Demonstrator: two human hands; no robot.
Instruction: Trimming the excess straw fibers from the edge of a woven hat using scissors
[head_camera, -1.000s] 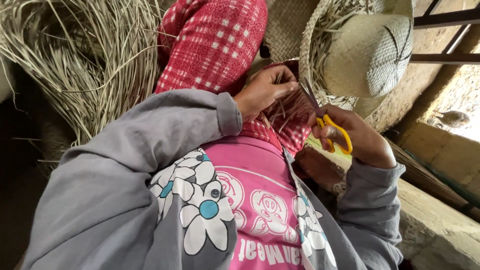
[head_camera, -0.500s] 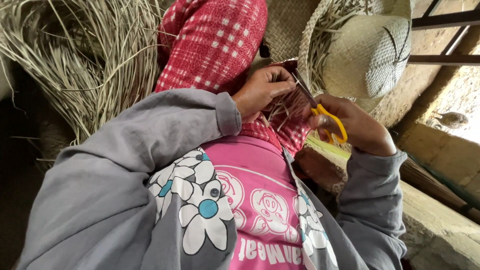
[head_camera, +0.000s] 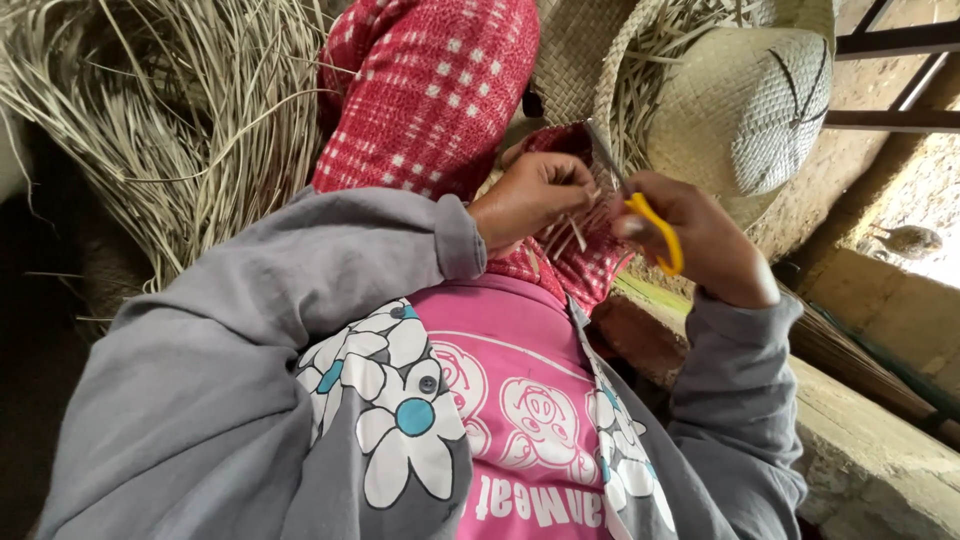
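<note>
A rustic straw-weaving workshop is showing here: a heap of dried straw strands (head_camera: 170, 130) is lying at one side. A woven straw hat (head_camera: 745, 110) (unfinished, loose ends sticking out) is resting beside rough earthen walls (head_camera: 880, 330).

Loose dry straw bundle (head_camera: 170, 130) upper left — woven straw hat (head_camera: 745, 110) upper right, bird (head_camera: 905, 240) beyond.
</note>
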